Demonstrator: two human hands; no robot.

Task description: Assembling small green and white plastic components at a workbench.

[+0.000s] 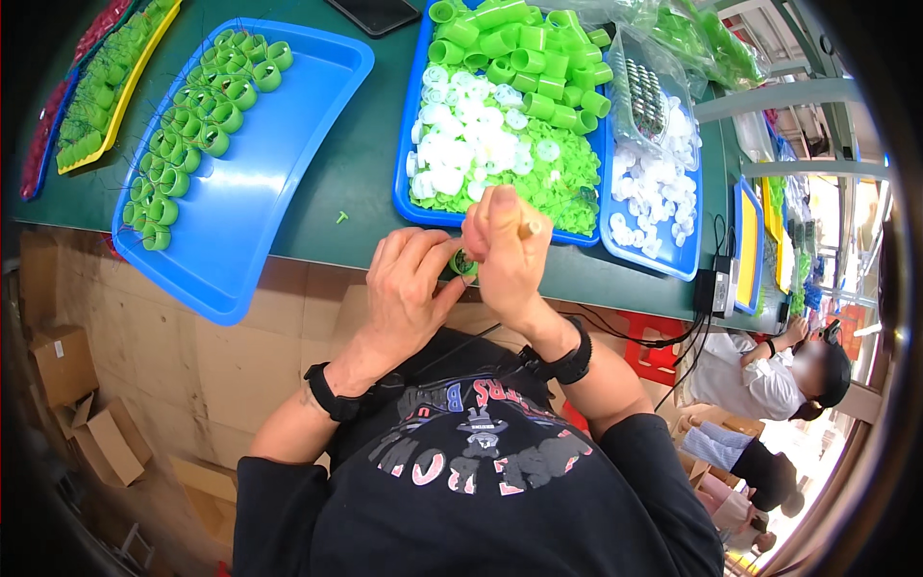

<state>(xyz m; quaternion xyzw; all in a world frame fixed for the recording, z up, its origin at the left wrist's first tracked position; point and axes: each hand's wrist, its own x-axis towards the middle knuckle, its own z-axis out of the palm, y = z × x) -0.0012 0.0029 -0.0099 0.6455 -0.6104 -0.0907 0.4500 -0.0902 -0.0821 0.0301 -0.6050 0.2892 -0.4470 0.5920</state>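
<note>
Between the fingertips of my left hand [409,281] is a small green plastic cup [464,263], held at the front edge of the table. Dark and pale bits show inside it, too small to name. My right hand [508,255] is closed in a fist just to the right of the cup. From the top of that fist pokes the pale round end of a stick-like tool [530,229]; the fingers hide its lower part. A large blue tray [402,183] lies just beyond my hands, with green cups [529,60], white round parts [452,144] and small green pieces [565,183] piled in it.
On the left, a blue tray [288,154] holds rows of green cups with thin wires and overhangs the table [332,178]. Another blue tray [678,258] with white parts adjoins on the right. A black phone [375,12] lies at the back. Co-workers [745,370] sit at right.
</note>
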